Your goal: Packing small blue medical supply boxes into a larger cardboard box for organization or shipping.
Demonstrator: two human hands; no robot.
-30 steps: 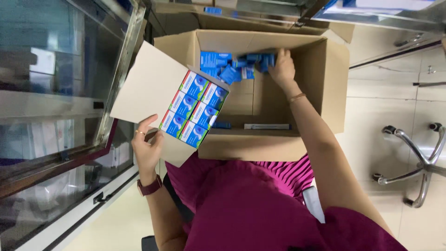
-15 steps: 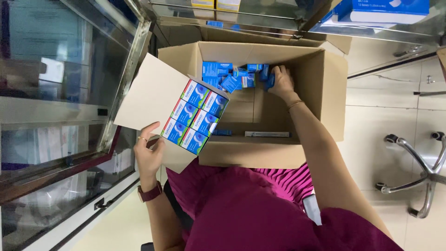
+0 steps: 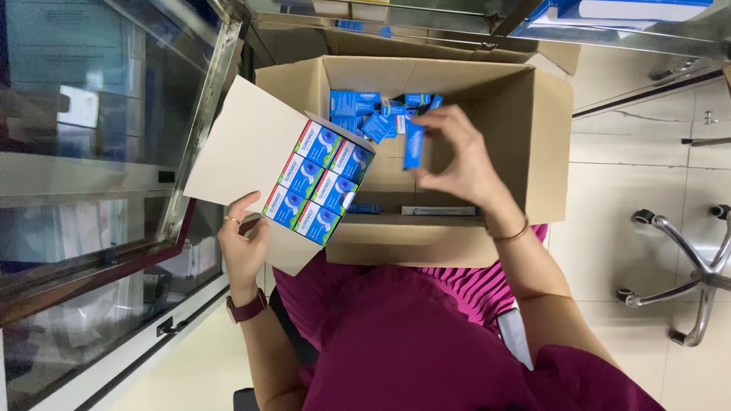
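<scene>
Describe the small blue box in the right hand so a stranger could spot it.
Find the big open cardboard carton. Above its middle, the right hand pinches one small blue box upright. Unlike the loose blue boxes heaped at the carton's far end, it is lifted clear.

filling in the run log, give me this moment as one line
left hand: holds open carton of blue boxes | right hand: fingers pinch one small blue box above big cardboard box | loose blue boxes inside

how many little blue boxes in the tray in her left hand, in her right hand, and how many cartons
Small blue boxes in the grey tray held by the left hand: 6
Blue box in the right hand: 1
Big cardboard cartons: 1
Total: 8
</scene>
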